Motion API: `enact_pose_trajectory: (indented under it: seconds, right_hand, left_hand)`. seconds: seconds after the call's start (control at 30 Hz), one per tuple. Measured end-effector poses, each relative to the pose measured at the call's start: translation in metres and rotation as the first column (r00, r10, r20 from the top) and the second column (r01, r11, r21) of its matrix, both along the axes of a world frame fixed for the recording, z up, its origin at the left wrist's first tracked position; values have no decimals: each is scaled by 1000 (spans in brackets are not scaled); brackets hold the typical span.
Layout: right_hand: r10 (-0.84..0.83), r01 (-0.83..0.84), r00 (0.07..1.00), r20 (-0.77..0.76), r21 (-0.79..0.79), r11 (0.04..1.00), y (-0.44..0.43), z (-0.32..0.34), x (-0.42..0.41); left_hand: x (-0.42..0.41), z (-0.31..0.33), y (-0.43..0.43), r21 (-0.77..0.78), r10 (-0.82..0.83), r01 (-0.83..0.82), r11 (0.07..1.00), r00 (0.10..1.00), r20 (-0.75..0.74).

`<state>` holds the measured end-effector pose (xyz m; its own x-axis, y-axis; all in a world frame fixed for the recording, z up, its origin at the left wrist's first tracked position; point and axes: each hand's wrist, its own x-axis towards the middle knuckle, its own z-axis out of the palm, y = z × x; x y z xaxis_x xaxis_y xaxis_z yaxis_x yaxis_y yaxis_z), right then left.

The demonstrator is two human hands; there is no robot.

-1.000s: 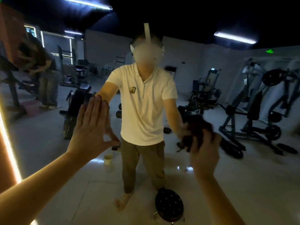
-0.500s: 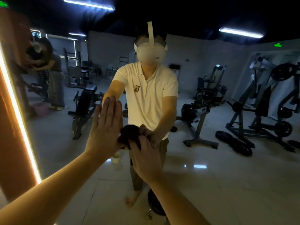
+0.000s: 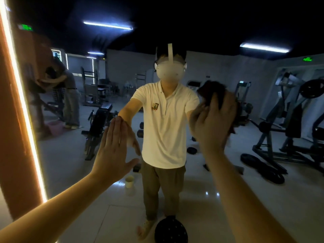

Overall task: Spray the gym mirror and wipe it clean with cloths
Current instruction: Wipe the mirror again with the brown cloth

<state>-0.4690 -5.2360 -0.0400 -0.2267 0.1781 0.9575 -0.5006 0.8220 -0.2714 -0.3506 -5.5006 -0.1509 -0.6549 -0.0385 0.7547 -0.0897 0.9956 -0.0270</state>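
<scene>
Wiping underway on the mirror (image 3: 228,172), which fills nearly the whole frame and reflects the dim gym floor and machines. Right hand (image 3: 213,123), right of centre, presses a dark cloth (image 3: 213,91) against the glass at about shoulder height of the reflected figure; fingers are curled over the wad, so the grip is closed on the cloth, with its top and right edge bunching out past the fingertips. Left hand (image 3: 114,151), left of centre and lower, lies flat on the glass, palm forward, fingers together, thumb spread, holding nothing; it reads as a brace.

Only 1 cloth visible. No spray bottle in frame; a pale cup (image 3: 129,181) shows low in the reflection near the feet, contents unclear. A lit strip (image 3: 22,102) runs down the far left edge of the mirror.

Progress, as a judgement: spraying appears done for this patch, wiping mid-course. Light is too low to see streaks or wet film, so cleaned area cannot be told from uncleaned. Lower glass, the far right and the upper band likely remain.
</scene>
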Motion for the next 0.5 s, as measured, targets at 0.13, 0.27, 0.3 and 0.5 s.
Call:
enact_pose_trajectory:
  seconds: [0.13,0.27,0.3,0.5]
  right_hand:
    - [168,-140,985,-46,364,921,-69,-77,17]
    - [275,-95,959,-73,830,550,-57,-103,9]
    - [291,-86,954,-75,859,504,-45,-89,3]
    - [173,-6,964,-202,632,775,15,72,-17]
  left_hand:
    - [8,24,2,-18,-53,52,999,991,-120]
    - [-2,75,7,-82,-152,134,988,946,-286]
    - [-6,89,9,-99,-150,126,987,942,-300]
    - [-37,159,12,-126,-69,29,992,940,-333]
